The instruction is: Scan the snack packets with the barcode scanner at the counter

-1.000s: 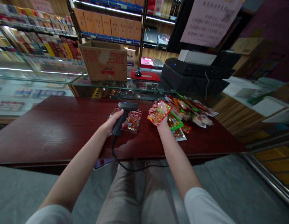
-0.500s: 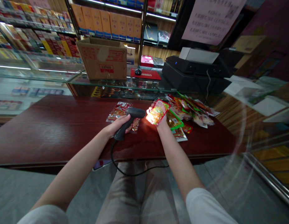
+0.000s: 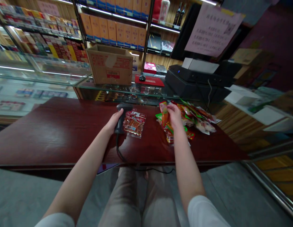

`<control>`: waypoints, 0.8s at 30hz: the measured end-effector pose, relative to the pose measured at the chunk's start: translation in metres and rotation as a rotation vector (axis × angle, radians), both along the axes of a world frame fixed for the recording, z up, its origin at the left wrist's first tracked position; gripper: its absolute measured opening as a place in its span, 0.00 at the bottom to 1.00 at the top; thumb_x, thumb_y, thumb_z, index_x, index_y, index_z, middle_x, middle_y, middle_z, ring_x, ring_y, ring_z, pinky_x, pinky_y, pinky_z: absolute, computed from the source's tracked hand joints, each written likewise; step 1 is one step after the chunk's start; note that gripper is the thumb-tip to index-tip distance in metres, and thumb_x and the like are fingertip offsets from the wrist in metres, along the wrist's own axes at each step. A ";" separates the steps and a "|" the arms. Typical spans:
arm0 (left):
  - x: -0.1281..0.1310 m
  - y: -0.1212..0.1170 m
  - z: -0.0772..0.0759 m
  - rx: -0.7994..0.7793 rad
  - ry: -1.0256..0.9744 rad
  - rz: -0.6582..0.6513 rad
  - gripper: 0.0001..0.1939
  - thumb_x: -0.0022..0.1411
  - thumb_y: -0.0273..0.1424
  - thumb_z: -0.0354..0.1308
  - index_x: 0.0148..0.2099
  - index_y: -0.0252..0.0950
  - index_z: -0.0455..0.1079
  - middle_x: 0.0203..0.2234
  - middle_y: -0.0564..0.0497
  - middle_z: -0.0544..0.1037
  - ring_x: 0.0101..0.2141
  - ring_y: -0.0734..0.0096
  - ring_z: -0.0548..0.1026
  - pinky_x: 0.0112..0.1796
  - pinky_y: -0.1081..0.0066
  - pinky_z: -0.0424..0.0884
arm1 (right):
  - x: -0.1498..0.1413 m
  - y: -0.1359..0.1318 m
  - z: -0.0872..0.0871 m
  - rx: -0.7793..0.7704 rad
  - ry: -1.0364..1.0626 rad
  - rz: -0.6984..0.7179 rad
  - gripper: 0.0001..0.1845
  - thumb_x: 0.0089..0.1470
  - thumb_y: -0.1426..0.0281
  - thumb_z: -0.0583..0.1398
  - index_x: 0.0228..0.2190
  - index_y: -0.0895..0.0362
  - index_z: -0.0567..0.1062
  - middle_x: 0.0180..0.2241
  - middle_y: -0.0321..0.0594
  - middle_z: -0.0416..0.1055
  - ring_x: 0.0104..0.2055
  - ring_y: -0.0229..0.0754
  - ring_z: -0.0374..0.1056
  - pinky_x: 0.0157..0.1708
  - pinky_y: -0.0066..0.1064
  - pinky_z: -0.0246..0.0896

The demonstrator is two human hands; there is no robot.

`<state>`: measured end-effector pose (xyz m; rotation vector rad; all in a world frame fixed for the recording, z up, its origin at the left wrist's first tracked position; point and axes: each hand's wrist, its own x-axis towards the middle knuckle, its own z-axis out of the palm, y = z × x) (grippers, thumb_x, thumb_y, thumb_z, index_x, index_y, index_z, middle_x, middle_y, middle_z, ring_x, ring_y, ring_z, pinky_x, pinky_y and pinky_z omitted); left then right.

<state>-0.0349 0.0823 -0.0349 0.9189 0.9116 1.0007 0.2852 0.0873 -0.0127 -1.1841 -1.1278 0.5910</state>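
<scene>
My left hand (image 3: 114, 120) is wrapped round the handle of a black barcode scanner (image 3: 121, 122), low over the table. Right beside the scanner lie clear-and-red snack packets (image 3: 135, 123). My right hand (image 3: 175, 115) pinches a red-edged snack packet (image 3: 163, 113), tilted upright above a small stack of packets with green and red borders (image 3: 169, 137). Part of that packet is hidden by my fingers. Farther right, a loose heap of snack packets (image 3: 204, 121) rests on the table.
The dark red wooden table (image 3: 54, 132) spans the front. Behind it are a glass counter (image 3: 101, 89), an open cardboard box (image 3: 111, 67) and a black machine (image 3: 184, 80). The scanner's cable (image 3: 119, 151) hangs over the table's front edge.
My right hand has moved right with the packet, over the stack, and the bright scanner light on it is gone. My left hand has drawn the scanner left and turned it more upright.
</scene>
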 end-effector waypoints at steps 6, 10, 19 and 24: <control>0.003 0.007 0.000 -0.076 0.016 0.238 0.19 0.64 0.45 0.60 0.36 0.32 0.68 0.19 0.52 0.74 0.14 0.78 0.68 0.17 0.76 0.65 | 0.043 -0.023 0.024 -0.272 -0.910 -0.347 0.08 0.51 0.75 0.56 0.30 0.58 0.76 0.38 0.55 0.75 0.50 0.58 0.68 0.56 0.53 0.59; 0.013 0.010 -0.007 -0.075 -0.013 0.206 0.19 0.66 0.43 0.59 0.33 0.31 0.68 0.22 0.49 0.76 0.15 0.79 0.69 0.18 0.77 0.67 | 0.017 -0.034 0.013 -0.203 -0.955 -0.341 0.10 0.52 0.71 0.60 0.38 0.59 0.76 0.50 0.59 0.71 0.59 0.62 0.61 0.60 0.57 0.53; 0.013 0.009 -0.008 -0.085 -0.102 0.130 0.20 0.67 0.45 0.57 0.36 0.30 0.69 0.22 0.50 0.75 0.16 0.80 0.69 0.19 0.78 0.67 | -0.087 0.013 -0.053 -0.357 0.011 0.283 0.31 0.30 0.71 0.76 0.34 0.52 0.66 0.27 0.33 0.72 0.36 0.45 0.71 0.40 0.36 0.67; 0.009 0.006 -0.002 -0.067 -0.115 0.117 0.21 0.68 0.46 0.55 0.35 0.30 0.69 0.21 0.51 0.73 0.16 0.80 0.68 0.19 0.78 0.66 | -0.080 0.014 -0.061 -0.323 0.105 0.268 0.30 0.27 0.70 0.75 0.34 0.55 0.69 0.29 0.34 0.75 0.32 0.40 0.71 0.38 0.35 0.68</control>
